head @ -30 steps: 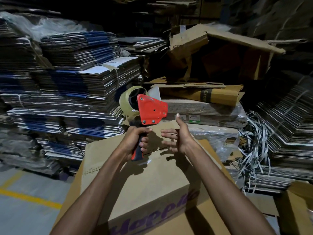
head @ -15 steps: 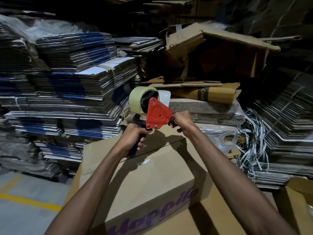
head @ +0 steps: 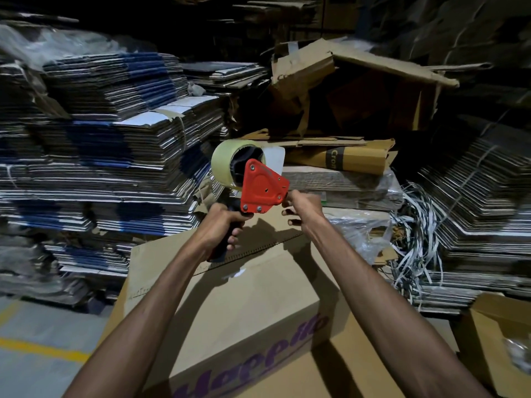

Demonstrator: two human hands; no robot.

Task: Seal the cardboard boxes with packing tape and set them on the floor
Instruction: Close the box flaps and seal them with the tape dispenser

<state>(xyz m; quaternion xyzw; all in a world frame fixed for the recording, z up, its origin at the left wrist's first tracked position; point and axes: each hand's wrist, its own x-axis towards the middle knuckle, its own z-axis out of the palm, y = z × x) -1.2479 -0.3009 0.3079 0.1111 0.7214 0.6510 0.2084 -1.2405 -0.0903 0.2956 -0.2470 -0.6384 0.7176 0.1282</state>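
**Tape gun held up over the carton**

The person stands over a large brown cardboard box with purple lettering on its near side, and both bare arms reach out above its top. The left hand is wrapped firmly round the dark handle of a red tape dispenser, holding it upright in the air above the far edge of the box's top, clear of the cardboard. A roll of pale packing tape sits on the dispenser's hub, behind and to the left of the red side plate.

The right hand is up against the dispenser's right corner, fingers curled in toward the front of the tool. They seem to pinch something at the tape's outlet, but the red plate hides the fingertips, so I cannot tell for sure what they have hold of.

Across the box's top runs a perforated seam, just under the left hand, with the shadows of both hands falling on it.

Behind, stacks of flattened cartons with blue and white edges rise on the left. A torn open carton perches on a pile of folded board straight ahead, and a tangle of white strapping spills down on the right beside more flattened stacks. A smaller open box stands at the lower right. The grey floor at lower left carries a yellow line.
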